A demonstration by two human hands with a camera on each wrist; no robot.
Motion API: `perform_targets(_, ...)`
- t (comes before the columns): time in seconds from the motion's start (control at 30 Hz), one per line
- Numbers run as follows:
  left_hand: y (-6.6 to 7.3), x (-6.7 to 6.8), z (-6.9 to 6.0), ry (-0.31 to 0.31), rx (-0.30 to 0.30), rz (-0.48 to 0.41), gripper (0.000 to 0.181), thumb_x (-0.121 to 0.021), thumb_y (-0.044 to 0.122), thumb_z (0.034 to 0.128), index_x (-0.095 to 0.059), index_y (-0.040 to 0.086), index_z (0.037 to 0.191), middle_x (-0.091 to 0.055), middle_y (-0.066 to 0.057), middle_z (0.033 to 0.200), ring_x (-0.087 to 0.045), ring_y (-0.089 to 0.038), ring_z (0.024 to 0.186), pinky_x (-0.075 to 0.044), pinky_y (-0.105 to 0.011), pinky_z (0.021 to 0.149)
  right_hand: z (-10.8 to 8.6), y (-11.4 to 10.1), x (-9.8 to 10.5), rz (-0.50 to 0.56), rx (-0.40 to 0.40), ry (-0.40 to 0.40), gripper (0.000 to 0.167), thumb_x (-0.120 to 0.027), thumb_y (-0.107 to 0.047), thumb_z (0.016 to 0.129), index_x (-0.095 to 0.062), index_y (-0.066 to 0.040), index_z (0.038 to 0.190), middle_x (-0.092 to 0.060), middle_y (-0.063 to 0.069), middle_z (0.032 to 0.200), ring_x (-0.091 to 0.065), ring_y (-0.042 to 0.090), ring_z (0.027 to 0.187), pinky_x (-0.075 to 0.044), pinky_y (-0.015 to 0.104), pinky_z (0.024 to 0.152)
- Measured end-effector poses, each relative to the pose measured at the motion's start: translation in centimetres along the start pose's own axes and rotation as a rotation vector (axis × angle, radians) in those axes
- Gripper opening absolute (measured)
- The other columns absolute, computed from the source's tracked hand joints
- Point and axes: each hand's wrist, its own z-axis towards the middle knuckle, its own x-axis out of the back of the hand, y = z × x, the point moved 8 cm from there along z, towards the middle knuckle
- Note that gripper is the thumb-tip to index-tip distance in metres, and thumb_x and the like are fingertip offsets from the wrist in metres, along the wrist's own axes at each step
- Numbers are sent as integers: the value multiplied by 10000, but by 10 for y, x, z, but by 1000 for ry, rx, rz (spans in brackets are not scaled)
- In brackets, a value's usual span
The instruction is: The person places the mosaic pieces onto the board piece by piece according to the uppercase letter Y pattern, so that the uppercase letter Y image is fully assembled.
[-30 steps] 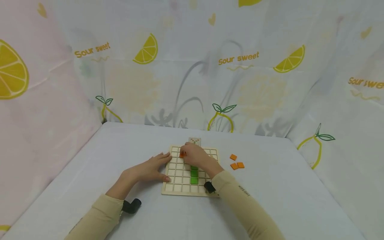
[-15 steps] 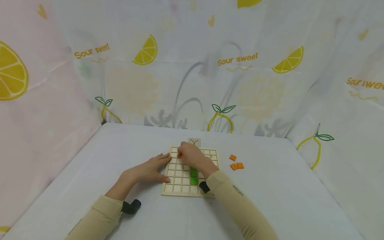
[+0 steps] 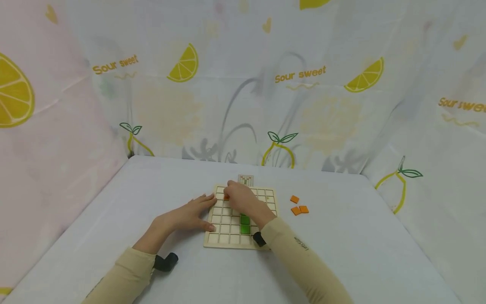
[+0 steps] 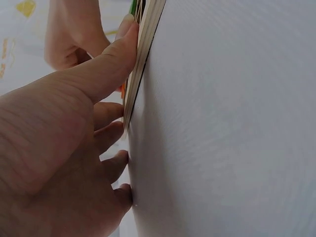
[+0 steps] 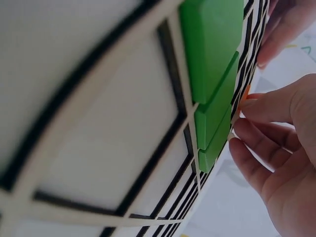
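Head view: right hand (image 3: 244, 200), pinching an orange tile (image 5: 245, 94), edges left, bringing it near the board's (image 3: 225, 229) far-left corner, left hand (image 3: 188, 215) spread alongside.

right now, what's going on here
A person's right hand holds an orange tile near the far left corner of a wooden board; the left hand rests along the board's left edge. Three green tiles sit in line on the board. Three more orange tiles lie to the right on the table, with a small card beyond the board.
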Motion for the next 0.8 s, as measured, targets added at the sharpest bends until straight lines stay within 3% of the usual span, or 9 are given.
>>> perform_targets(0.33, 0, -2, 1, -6, -9, -8, 984, -756, 535, 816, -295, 101, 1569, -192, -112, 1670, -82, -412, 1547, -145, -639, 1220, -9, 2, -1, 15, 30, 10, 235, -569, -39, 963, -756, -115, 1082, -627, 29, 996, -637, 172, 906, -555, 287, 845)
perform_targets(0.6, 0, -1, 0, -8, 4, 6, 983, -749, 543, 818, -287, 118, 1574, -182, -89, 1675, -76, -397, 1552, -149, -633, 1223, -15, 7, 0, 39, 60, 7, 257, -581, -69, 953, -752, -127, 1137, -600, 8, 941, -504, 125, 774, -469, 242, 713)
perform_targets(0.8, 1, 1, -1, -8, 4, 4, 979, -748, 538, 821, -286, 115, 1574, -175, -90, 1677, -72, -403, 1551, -145, -637, 1222, -21, 9, 0, 41, 55, -10, 238, -567, -86, 963, -744, -140, 1112, -613, -1, 947, -511, 118, 778, -468, 239, 709)
